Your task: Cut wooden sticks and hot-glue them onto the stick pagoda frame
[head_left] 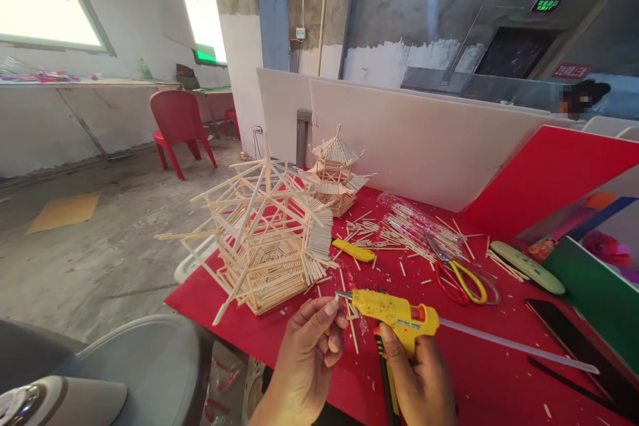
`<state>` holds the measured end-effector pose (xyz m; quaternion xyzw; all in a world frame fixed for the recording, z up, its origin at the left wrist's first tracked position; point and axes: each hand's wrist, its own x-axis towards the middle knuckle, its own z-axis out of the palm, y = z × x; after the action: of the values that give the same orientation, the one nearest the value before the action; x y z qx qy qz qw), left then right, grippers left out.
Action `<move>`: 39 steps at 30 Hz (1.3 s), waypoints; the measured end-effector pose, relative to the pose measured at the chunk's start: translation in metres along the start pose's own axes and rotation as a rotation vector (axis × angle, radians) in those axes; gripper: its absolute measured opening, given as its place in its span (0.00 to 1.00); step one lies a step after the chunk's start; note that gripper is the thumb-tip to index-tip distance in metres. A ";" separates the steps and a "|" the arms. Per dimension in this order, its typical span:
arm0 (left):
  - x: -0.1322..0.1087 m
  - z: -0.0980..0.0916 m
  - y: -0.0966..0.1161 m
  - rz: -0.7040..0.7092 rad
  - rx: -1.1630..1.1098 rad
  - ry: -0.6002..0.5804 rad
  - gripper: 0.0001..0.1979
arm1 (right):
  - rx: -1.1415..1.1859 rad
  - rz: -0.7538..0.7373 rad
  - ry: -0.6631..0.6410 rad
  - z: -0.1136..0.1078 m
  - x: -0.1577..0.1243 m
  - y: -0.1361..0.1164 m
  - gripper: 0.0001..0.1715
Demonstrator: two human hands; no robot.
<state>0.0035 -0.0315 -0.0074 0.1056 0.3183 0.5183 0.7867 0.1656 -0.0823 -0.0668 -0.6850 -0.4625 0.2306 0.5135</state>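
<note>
1 wooden-stick pavilion model (264,239) lies tilted on the red worktop (499,379), at its left end. In front of it, the left hand (312,346) pinches thumb and fingertips together at the nozzle of the yellow hot glue gun (394,311). The pinched item is too small to identify. The right hand (419,379) grips the gun's handle. Scissors (462,279) lie beyond, to the right.

Stick pagoda frame (264,239) blocks the counter (479,383) left of the glue gun (399,316). Scissors (462,279) and loose sticks (399,233) clutter the middle. The near right strip is mostly bare, crossed only by the gun's glue stick (519,346).
</note>
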 end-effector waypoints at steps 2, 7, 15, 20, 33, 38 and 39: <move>0.001 0.000 0.001 -0.027 -0.041 -0.027 0.13 | 0.003 -0.009 -0.002 0.000 0.000 0.000 0.26; 0.001 0.001 0.003 -0.130 -0.157 -0.108 0.11 | -0.004 -0.026 0.003 0.001 -0.001 -0.002 0.25; 0.001 0.000 0.000 0.066 0.093 0.002 0.14 | -0.045 -0.067 0.018 -0.002 0.000 -0.005 0.23; 0.003 -0.008 -0.004 0.378 0.410 0.103 0.14 | -0.057 -0.116 -0.029 -0.004 -0.001 0.004 0.22; 0.002 -0.002 -0.002 0.279 0.309 0.095 0.15 | -0.041 -0.110 0.002 -0.005 0.001 -0.002 0.23; 0.003 0.001 -0.001 0.234 0.259 0.093 0.16 | -0.021 -0.068 0.023 -0.004 0.001 -0.002 0.25; 0.003 0.001 -0.001 0.232 0.253 0.092 0.16 | -0.021 -0.063 0.023 -0.004 0.001 -0.001 0.25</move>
<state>0.0058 -0.0294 -0.0087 0.2161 0.4025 0.5658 0.6865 0.1689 -0.0833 -0.0639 -0.6782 -0.4800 0.2015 0.5186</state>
